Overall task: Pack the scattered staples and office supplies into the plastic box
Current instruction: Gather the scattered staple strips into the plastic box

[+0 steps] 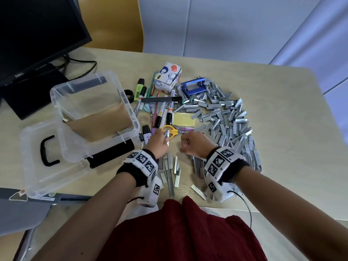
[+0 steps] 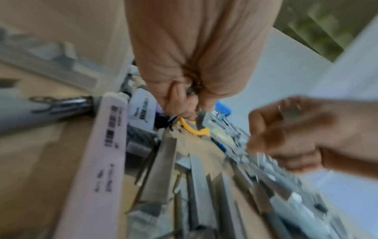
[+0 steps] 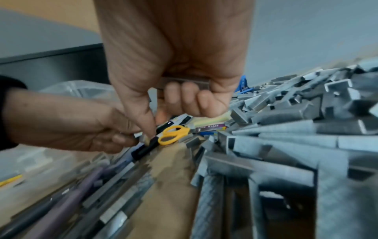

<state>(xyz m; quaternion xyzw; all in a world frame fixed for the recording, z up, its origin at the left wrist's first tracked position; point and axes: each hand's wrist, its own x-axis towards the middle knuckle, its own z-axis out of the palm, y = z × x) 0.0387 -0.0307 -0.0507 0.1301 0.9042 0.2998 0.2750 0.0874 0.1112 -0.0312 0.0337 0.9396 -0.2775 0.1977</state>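
1. Head view showed the task barely begun: plastic box (image 1: 98,117) sat open to the left of the left hand (image 1: 159,143), with only a brown paper liner and what looked like a few staple strips along its far and near walls; exact contents not clear through the plastic.
2. Lay detached nearer the body on the left: clear lid (image 1: 54,159) with its black handle.
3. Remained unpacked beyond both hands: yellow scissors (image 1: 170,131), sticky notes (image 1: 185,119), markers and pens (image 1: 162,113), a blue hole punch (image 1: 194,86) and a small carton (image 1: 168,77).
4. Spread to the right of and beyond the right hand (image 1: 194,145): the large staple pile (image 1: 227,121), judged to be the bulk of the work left. Lay between the wrists, close to the body: a smaller set of loose staple strips (image 1: 170,170).
5. Left hand, seen blurred from its own wrist: fingers curled together, pinching a thin grey strip (image 2: 201,118) just short of the scissors' yellow handles; appeared in the head view as a silvery piece at the fingertips.
6. Right hand, from its wrist view: curled palm-down around a block of staples (image 3: 184,83), index finger pointing down towards the desk beside the left hand.
7. Hovered close together, both wrists bent downward, forearms reaching forward from the body.
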